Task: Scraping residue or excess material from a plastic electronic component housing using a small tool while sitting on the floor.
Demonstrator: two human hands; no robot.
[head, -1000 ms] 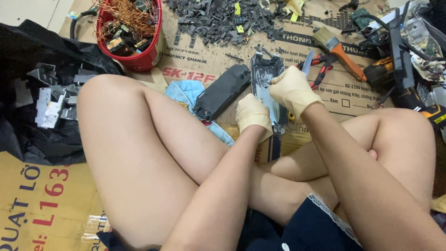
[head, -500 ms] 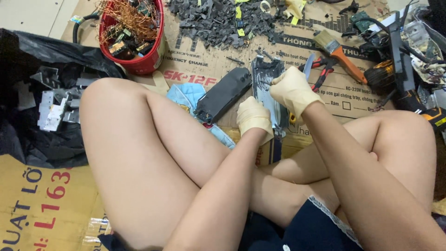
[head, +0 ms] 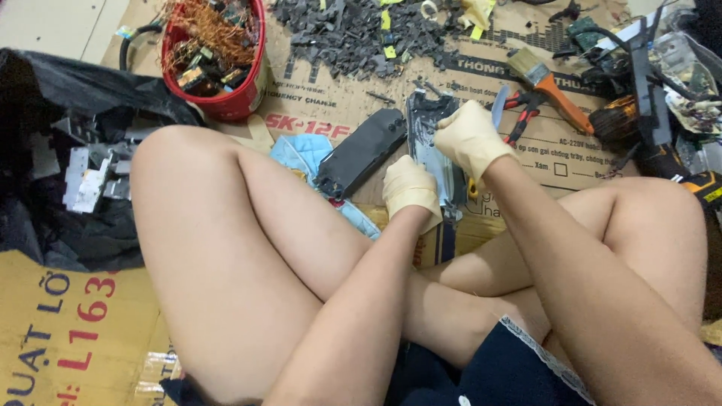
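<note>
Two gloved hands, left hand (head: 410,188) & right hand (head: 468,139), grip grey panel (head: 427,143) on brown cardboard (head: 338,101).

**A floor workshop for taking old electronics apart**

I see a workshop spot on the floor. Flat cardboard (head: 316,113) covers the ground. A red bucket (head: 226,98) holds copper wire bits. A pile of dark broken plastic pieces (head: 353,30) lies near a paintbrush (head: 545,79), red pliers (head: 523,116) and circuit boards (head: 696,83).

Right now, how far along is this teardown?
Done: a black cover lies detached on the cardboard, and dark plastic scraps are heaped beyond. In hand: the left hand steadies the opened device while the right hand works on it. Left: its remaining inner parts.
</note>
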